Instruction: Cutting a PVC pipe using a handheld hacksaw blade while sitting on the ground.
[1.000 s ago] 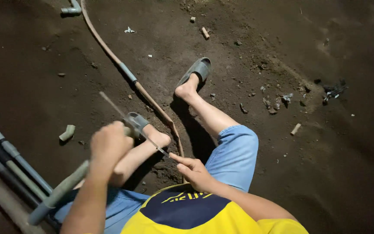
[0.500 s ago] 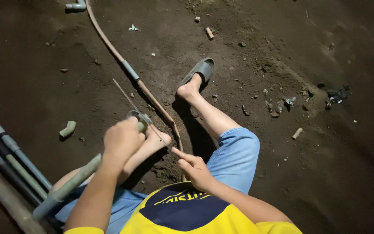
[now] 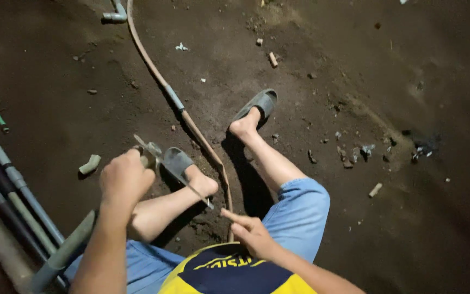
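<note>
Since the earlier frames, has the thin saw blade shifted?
Yes. The thin saw blade has slid back toward the right hand; less of it now pokes out past the left hand, judged against the sandalled foot.

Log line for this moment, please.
left hand: gripping grey pipe | right hand: holding thin saw blade | seated on dirt floor

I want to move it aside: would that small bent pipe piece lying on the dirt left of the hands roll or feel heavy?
The small bent pipe piece looks like a short plastic elbow, so probably light and stiff. Its bend should keep it from rolling far on the soft dirt floor.
</note>
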